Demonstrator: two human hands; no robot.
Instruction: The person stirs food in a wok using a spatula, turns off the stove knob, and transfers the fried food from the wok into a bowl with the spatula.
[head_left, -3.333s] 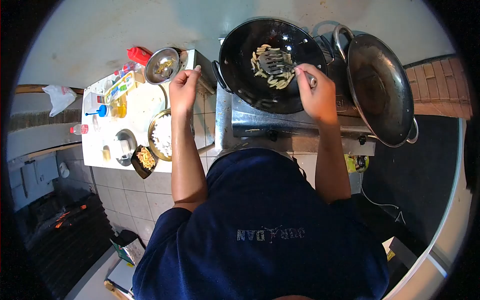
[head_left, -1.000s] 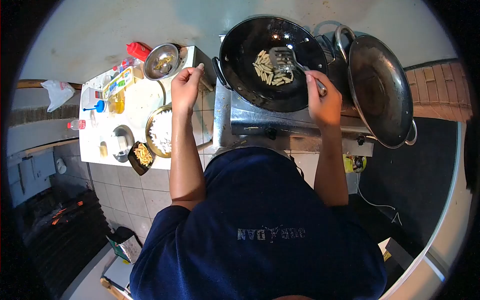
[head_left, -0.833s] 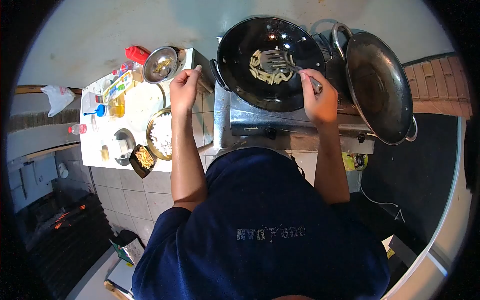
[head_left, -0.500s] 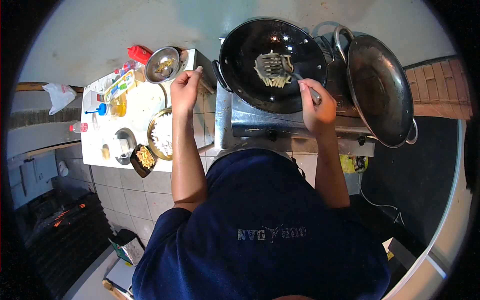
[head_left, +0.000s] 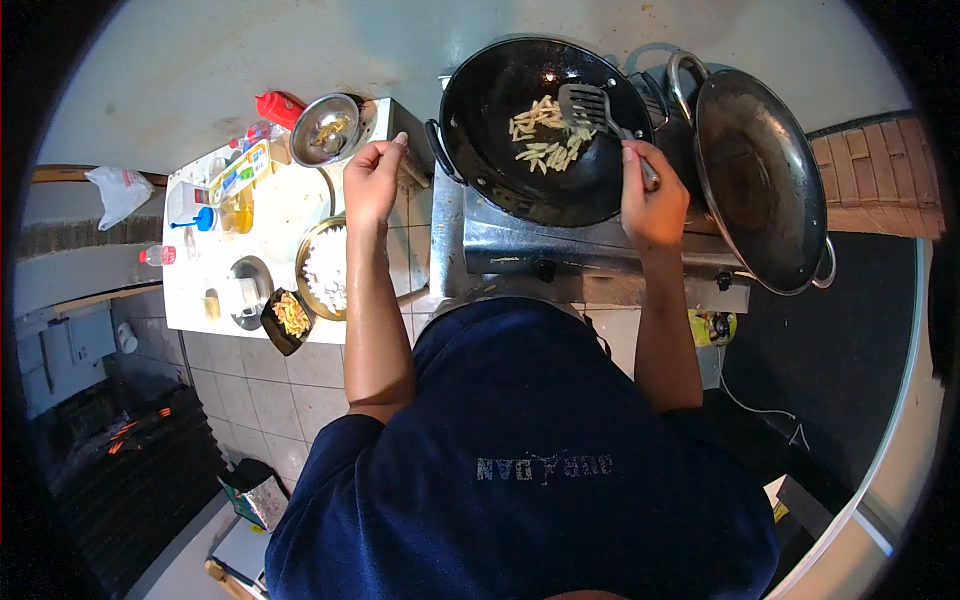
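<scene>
In the head view my right hand [head_left: 655,200] is closed round the handle of a slotted spatula [head_left: 585,106]. Its metal blade is tilted over the right part of a black wok [head_left: 500,180]. Pale cut strips of food [head_left: 550,150] lie spread on the wok's oily bottom, just left of and below the blade. Left of the wok, my left hand [head_left: 371,180] is held up in a loose fist with the thumb on top, and nothing shows in it. A metal bowl [head_left: 318,145] with some yellowish scraps stands beyond that hand.
The wok rests on a metal gas stove [head_left: 580,245]. A second, larger wok [head_left: 765,180] leans at the right. On the white table [head_left: 200,280] are a bowl of white food [head_left: 322,270], a black dish of cut pieces [head_left: 290,318], an oil jug [head_left: 237,215] and a red bottle [head_left: 278,108].
The spatula has moved right and up, off the food, with my right hand shifting right. The strips, bunched under the blade before, now lie more scattered. My left hand has hardly moved.
</scene>
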